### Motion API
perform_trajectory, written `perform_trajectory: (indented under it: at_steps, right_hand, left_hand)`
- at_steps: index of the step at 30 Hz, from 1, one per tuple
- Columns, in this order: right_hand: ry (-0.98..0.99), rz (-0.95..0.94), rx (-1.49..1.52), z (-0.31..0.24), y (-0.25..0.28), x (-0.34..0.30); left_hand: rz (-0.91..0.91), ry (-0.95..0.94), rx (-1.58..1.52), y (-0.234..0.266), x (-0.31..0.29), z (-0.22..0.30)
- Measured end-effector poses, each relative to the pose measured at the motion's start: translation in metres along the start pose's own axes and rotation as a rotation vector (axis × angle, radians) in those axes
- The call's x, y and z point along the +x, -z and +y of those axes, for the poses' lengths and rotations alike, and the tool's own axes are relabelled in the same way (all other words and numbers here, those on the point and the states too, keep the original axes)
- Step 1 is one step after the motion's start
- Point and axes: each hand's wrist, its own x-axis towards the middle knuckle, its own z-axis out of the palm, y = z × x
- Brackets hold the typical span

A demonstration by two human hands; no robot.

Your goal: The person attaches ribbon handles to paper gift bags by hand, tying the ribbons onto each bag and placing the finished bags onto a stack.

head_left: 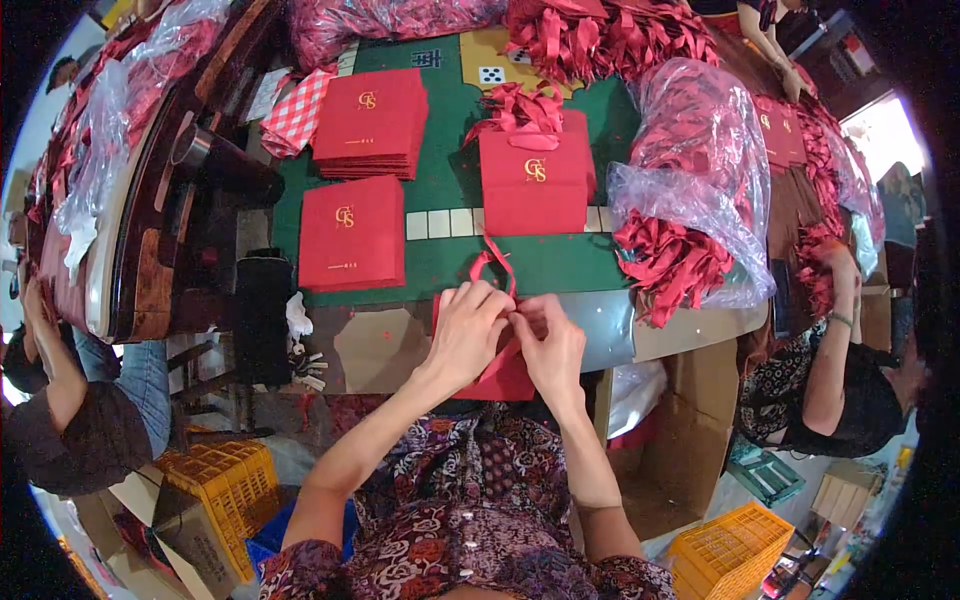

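A person's two bare hands worked close together at the near edge of a green tabletop [440,272]. A red paper bag [508,384] lay under them at that edge, partly covered by the hands, its lower end nearest the person's body. A thin red ribbon [506,262] rose in a loop just beyond the fingers.

The left hand [466,328] arched over the bag, knuckles up, its grip closed, with the fingertips drawn in on the ribbon; the exact hold was partly hidden. The right hand [549,345] met it from the other side, its grip also closed, thumb and forefinger pinched together on the ribbon.

Farther left on the tabletop sat two stacks of flat red bags, a front stack [370,235] and a back stack [385,115], both with gold printing. A red-and-white checked cloth [297,118] touched the back stack. Straight ahead, beyond the hands, lay more red bags [535,195] with ribbons bunched at their top. To the right, a clear plastic bag [690,130] spilled red ribbons [670,262].

Beneath the tabletop on the right stood a cardboard box [700,430], with an orange crate [730,550] near it. Other people sat at both sides.
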Motion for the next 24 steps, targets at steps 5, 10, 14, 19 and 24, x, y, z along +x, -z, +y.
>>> perform_trajectory:
  at_steps: [5,10,14,19,24]
  right_hand:
    - [0.154,0.041,-0.049,-0.012,0.012,0.001]
    - [0.257,-0.14,-0.246,-0.005,0.03,0.021]
    - [0.113,-0.379,-0.264,0.001,0.046,0.038]
    - [-0.029,-0.651,0.034,0.029,0.044,0.057]
    - [-0.117,-0.44,0.254,0.027,0.027,0.052]
  left_hand:
    - [-0.001,0.005,-0.04,0.0,-0.002,-0.002]
    - [-0.043,-0.062,-0.048,0.007,-0.004,0.001]
    - [-0.067,-0.178,-0.035,0.011,-0.004,0.003]
    - [-0.063,-0.29,-0.009,0.012,-0.003,0.001]
    - [-0.051,-0.267,-0.026,0.015,0.003,0.0]
